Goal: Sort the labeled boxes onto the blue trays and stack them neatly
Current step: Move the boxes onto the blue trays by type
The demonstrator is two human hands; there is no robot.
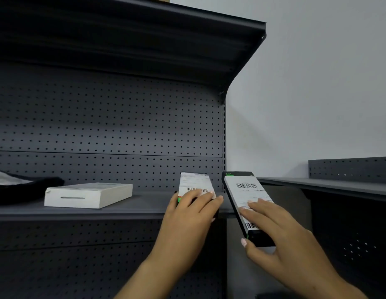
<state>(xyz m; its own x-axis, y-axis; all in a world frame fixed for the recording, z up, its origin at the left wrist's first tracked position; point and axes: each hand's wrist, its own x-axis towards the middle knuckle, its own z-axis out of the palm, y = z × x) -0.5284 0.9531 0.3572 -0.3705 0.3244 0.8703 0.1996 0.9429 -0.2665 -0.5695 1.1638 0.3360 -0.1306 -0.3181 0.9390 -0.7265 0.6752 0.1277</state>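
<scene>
At the right end of the dark shelf (123, 209), the left hand (187, 216) grasps one labeled box (195, 184) while the right hand (280, 231) grips a second black labeled box (244, 199) held just off the shelf's end.

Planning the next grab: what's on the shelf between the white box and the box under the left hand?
Nothing: the head view shows bare shelf between the white box and that box.

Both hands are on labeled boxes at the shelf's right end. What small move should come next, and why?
Probably lift both boxes clear of the shelf. The left hand grips the box on the shelf; the right hand holds the black box past its edge. No blue tray is in view.
</scene>
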